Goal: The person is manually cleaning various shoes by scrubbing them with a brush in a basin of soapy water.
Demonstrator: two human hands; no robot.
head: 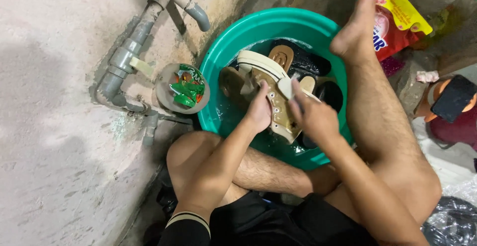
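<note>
both hands (285, 109) hold a tan sneaker (278, 102) over a green basin (218, 57) of shoes.

Harsh light from above washes out the wall (54, 102) to the left of my hands, deep shadow pools below my arms, my right hand (313, 117) blurs slightly, and the edges bow outward.

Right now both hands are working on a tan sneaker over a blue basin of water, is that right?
Not quite: the basin is green, not blue. The head view shows the left hand and the right hand on the tan sneaker over the water in it.
</note>
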